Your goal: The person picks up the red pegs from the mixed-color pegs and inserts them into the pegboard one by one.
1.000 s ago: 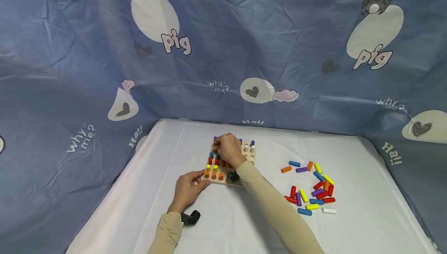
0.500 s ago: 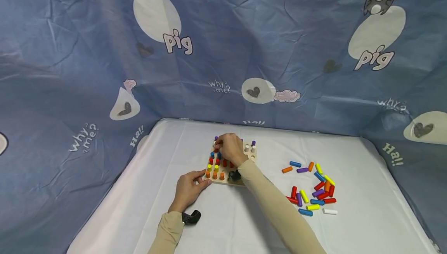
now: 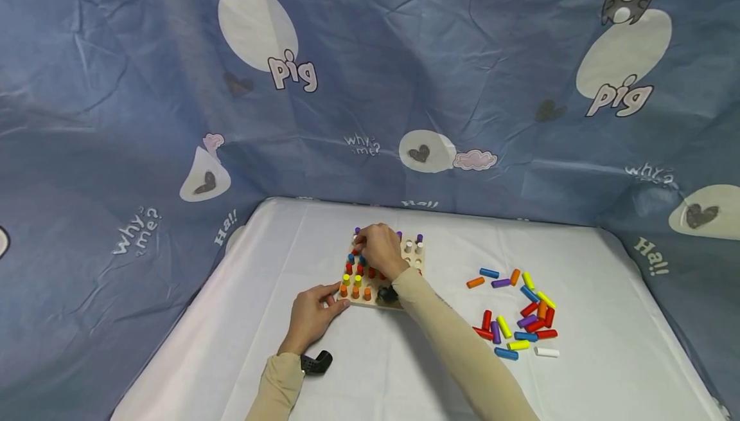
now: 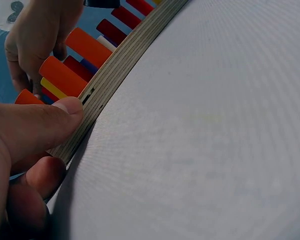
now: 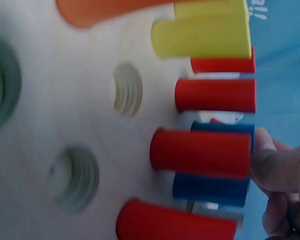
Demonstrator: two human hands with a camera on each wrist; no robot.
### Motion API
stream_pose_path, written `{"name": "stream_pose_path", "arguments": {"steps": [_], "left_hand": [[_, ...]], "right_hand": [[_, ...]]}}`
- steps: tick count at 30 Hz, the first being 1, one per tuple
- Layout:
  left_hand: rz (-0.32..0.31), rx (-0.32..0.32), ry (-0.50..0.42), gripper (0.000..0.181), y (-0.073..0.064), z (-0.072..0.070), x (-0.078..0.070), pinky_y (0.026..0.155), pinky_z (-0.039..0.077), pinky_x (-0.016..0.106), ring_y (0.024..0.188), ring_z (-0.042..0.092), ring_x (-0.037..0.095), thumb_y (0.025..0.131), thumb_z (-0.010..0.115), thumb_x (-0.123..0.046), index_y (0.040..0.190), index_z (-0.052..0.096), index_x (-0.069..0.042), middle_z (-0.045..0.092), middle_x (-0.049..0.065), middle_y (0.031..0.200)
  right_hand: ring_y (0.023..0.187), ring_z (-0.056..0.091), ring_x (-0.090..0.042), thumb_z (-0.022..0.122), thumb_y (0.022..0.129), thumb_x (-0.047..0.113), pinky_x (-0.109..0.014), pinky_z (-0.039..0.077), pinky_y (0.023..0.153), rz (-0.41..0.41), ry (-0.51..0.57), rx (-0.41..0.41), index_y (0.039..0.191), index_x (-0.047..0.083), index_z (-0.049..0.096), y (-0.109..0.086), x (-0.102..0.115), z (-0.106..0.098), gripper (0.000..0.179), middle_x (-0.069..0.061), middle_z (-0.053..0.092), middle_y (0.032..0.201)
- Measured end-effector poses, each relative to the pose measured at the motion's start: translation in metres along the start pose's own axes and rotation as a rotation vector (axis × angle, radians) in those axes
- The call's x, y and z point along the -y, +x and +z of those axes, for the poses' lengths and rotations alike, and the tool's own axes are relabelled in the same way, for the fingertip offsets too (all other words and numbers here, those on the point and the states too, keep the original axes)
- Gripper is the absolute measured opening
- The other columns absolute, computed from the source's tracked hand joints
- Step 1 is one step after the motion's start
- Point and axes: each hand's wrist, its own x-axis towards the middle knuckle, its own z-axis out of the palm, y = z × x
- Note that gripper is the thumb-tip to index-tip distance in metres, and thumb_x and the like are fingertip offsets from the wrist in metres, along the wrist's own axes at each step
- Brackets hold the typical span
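A wooden pegboard [image 3: 376,303] lies on the white-covered table, with rows of upright coloured pegs. My left hand [image 3: 312,317] grips its near left corner; in the left wrist view the thumb [image 4: 54,122] presses the layered edge, with the other fingers curled below. Over the board's far left part, my right hand [image 3: 381,249] pinches a red peg [image 3: 355,252], its fingertips partly hidden. In the right wrist view the right fingers [image 5: 277,167] are behind a blue peg [image 5: 210,189] and several red pegs. Near the left hand stand orange pegs [image 3: 355,293] and yellow pegs [image 3: 358,280].
Loose pegs in several colours lie right of the board, among them a blue peg [image 3: 489,273], an orange peg [image 3: 476,283] and a white peg [image 3: 546,352]. Bare holes [image 5: 127,90] show in the board. A blue patterned cloth [image 3: 324,125] hangs behind the table.
My right hand stays over the far left pegs, with only a slight shift. My left hand keeps its hold on the board's corner.
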Motion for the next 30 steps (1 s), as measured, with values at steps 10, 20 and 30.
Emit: {"name": "stream_pose_path", "arguments": {"steps": [10, 20, 30], "left_hand": [[0.012, -0.014, 0.003, 0.043, -0.001, -0.003, 0.002, 0.055, 0.032, 0.023, 0.055, 0.041, 0.002, 0.084, 0.092, -0.025, 0.122, 0.08, -0.008, 0.061, -0.009, 0.069], [0.017, -0.004, 0.008, 0.042, -0.002, -0.001, 0.0, 0.055, 0.033, 0.023, 0.056, 0.042, 0.002, 0.085, 0.091, -0.026, 0.122, 0.081, -0.009, 0.062, -0.009, 0.069], [0.034, -0.011, 0.019, 0.042, 0.0, 0.0, 0.001, 0.055, 0.033, 0.023, 0.056, 0.041, 0.002, 0.086, 0.09, -0.027, 0.122, 0.081, -0.008, 0.06, -0.01, 0.069]], "right_hand": [[0.095, 0.074, -0.02, 0.085, 0.091, 0.021, -0.039, 0.06, 0.076, -0.017, 0.017, 0.019, 0.093, 0.024, 0.086, 0.0, 0.011, 0.006, 0.004, 0.006, 0.081, 0.096], [0.096, 0.073, -0.023, 0.084, 0.093, 0.024, -0.04, 0.06, 0.073, 0.004, 0.031, 0.013, 0.092, 0.025, 0.087, 0.001, 0.008, 0.01, 0.003, 0.003, 0.081, 0.098], [0.098, 0.074, -0.021, 0.081, 0.096, 0.027, -0.033, 0.056, 0.065, 0.027, 0.061, 0.11, 0.102, 0.024, 0.087, 0.004, 0.009, -0.001, 0.01, 0.003, 0.082, 0.105]]}}
